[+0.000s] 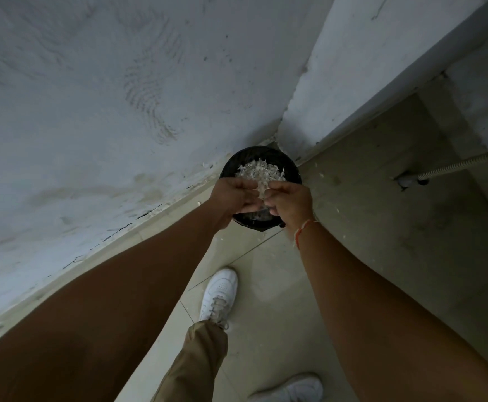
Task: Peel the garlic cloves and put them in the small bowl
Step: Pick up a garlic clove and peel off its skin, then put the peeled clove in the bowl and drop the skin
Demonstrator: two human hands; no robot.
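A black round bin [290,169] stands on the floor in the corner of two walls, holding a heap of pale garlic skins [258,171]. My left hand [232,197] and my right hand [290,204] meet just above the bin's near half. The fingers of both hands are curled, with a clump of pale skins [261,189] pinched between them. My right wrist wears an orange thread [302,229]. No garlic clove or small bowl is in view. What lies under my hands is hidden.
Grey plastered walls [121,97] close the corner to the left and behind the bin. Beige floor tiles [382,213] carry scattered skin flakes. A corrugated hose [466,162] runs in from the right. My white shoes [219,294] stand below the bin.
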